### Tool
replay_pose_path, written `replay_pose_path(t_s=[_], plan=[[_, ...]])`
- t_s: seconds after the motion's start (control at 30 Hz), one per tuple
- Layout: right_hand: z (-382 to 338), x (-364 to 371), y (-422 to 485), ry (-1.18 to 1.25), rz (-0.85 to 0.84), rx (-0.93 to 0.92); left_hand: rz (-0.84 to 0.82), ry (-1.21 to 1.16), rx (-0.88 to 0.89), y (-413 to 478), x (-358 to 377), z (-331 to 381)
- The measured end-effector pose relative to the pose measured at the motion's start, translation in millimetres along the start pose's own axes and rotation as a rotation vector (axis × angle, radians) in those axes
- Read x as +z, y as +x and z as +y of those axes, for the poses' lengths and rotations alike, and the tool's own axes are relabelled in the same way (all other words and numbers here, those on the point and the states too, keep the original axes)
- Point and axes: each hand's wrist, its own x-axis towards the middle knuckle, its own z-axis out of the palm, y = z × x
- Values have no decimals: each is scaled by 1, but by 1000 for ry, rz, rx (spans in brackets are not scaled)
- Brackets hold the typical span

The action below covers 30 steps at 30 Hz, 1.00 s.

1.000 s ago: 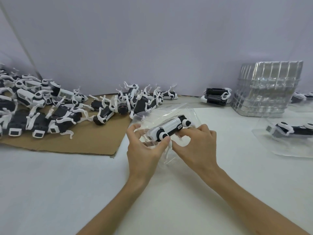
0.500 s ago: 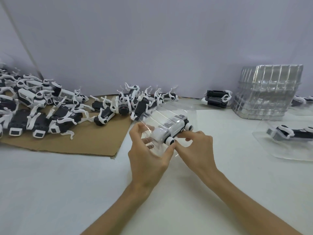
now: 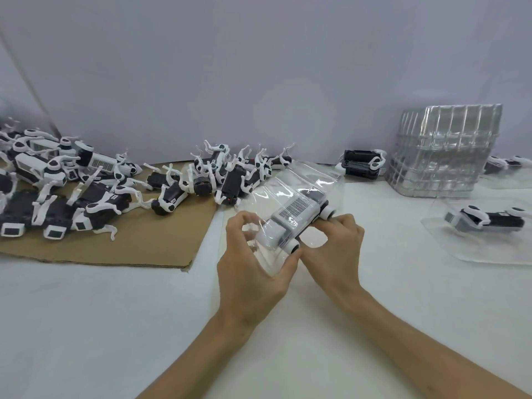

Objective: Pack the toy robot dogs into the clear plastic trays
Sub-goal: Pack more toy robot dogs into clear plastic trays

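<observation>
Head view, loose dogs (image 3: 121,194) left, tray stack (image 3: 443,151) right

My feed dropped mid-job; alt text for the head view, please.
Both hands, left hand and right hand, press a toy robot dog into a clear plastic tray. Loose dogs lie on cardboard left; stacked trays right.

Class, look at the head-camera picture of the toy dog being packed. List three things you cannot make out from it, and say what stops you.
1. Label print on the held toy dog: too small, behind glare on the clear tray.
2. Left hand grip: fingertips blurred through the plastic.
3. Tray count in the stack: transparent layers merge.
4. Dogs at the pile's left end: cut off by the frame edge.
</observation>
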Motion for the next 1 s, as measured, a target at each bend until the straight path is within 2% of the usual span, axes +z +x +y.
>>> replay_pose_path(t_s=[0.17, 0.5, 0.73, 0.87, 1.0], plan=[[2, -1, 3, -88, 40, -66, -17, 58, 25, 4, 0, -3], [4, 3, 7, -175, 24, -140, 47, 27, -100, 11, 1, -10], [6, 3, 6, -146, -38, -133, 70, -15, -108, 13, -2, -8], [9, -2, 6, -24, -143, -161, 92, -103, -195, 14, -8, -9], [10, -13, 16, 123, 42, -243, 128, -248, -338, 24, -19, -13]])
